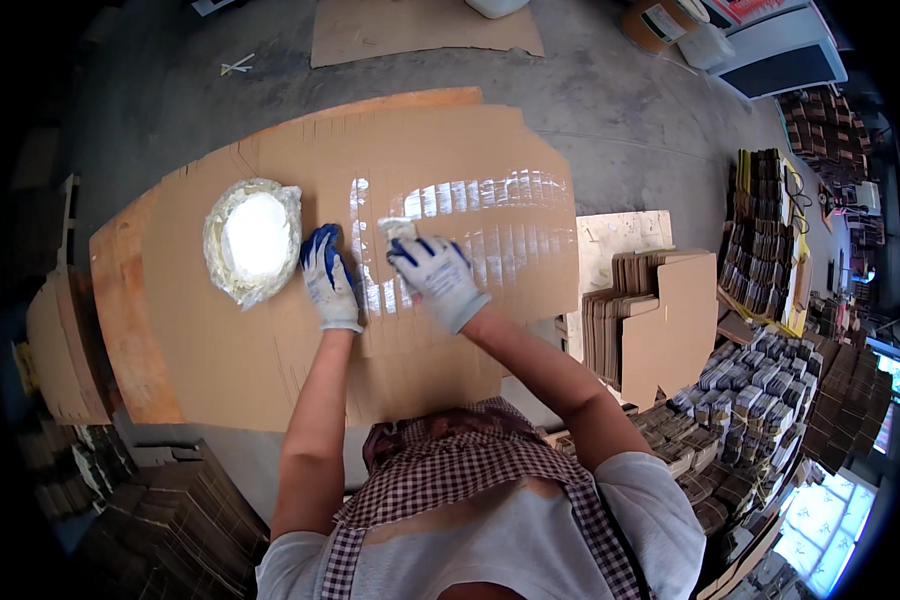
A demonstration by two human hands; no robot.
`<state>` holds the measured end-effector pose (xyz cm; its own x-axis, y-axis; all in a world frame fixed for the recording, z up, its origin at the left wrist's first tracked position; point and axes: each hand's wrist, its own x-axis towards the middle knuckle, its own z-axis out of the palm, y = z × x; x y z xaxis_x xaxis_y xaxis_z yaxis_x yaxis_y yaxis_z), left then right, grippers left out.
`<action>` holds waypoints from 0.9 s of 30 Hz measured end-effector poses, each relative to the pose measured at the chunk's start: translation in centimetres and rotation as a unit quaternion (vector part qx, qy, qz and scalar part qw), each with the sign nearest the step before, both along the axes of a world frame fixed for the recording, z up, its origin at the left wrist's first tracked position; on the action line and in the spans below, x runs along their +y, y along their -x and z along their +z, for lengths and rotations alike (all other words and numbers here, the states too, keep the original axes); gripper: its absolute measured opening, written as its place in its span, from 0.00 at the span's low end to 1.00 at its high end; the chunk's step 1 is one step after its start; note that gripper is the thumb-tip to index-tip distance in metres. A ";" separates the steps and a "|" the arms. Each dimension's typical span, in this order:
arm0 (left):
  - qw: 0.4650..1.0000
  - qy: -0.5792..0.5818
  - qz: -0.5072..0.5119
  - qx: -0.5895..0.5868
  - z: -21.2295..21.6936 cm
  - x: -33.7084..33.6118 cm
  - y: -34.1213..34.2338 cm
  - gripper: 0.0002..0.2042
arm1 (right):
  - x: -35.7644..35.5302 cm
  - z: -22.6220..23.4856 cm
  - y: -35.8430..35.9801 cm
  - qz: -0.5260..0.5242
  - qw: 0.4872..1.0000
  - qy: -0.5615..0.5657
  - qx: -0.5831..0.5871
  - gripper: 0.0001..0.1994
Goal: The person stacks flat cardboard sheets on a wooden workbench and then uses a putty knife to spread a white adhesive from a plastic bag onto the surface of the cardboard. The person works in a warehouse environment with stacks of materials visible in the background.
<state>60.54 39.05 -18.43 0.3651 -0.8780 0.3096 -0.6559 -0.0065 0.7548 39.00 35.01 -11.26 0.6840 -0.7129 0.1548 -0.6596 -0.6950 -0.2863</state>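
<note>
Cardboard sheet (270, 340) lies flat on the desk; left hand (329, 278) presses it still, fingers together, right hand (436, 276) grips a gluey brush (399, 230), glue bowl (253, 238) beside

My left hand (330, 280) on cardboard sheet (440, 180), glue tub (253, 240) to its left, right hand (435, 275) beside, folded boxes (660, 310) off right.
</note>
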 end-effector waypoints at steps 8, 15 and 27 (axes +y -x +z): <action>1.000 -0.012 0.004 0.004 -0.6 0.3 -1.0 0.21 | -3.5 -1.1 9.3 -0.357 0.912 -0.091 -0.179 0.19; 1.000 -0.010 -0.013 -0.003 0.2 -0.1 -0.8 0.21 | -3.0 0.6 -3.4 -0.347 0.750 -0.372 -0.423 0.17; 1.000 -0.013 -0.002 -0.024 0.3 0.3 -1.0 0.22 | -6.8 -0.3 8.1 -0.507 0.684 -0.244 -0.463 0.15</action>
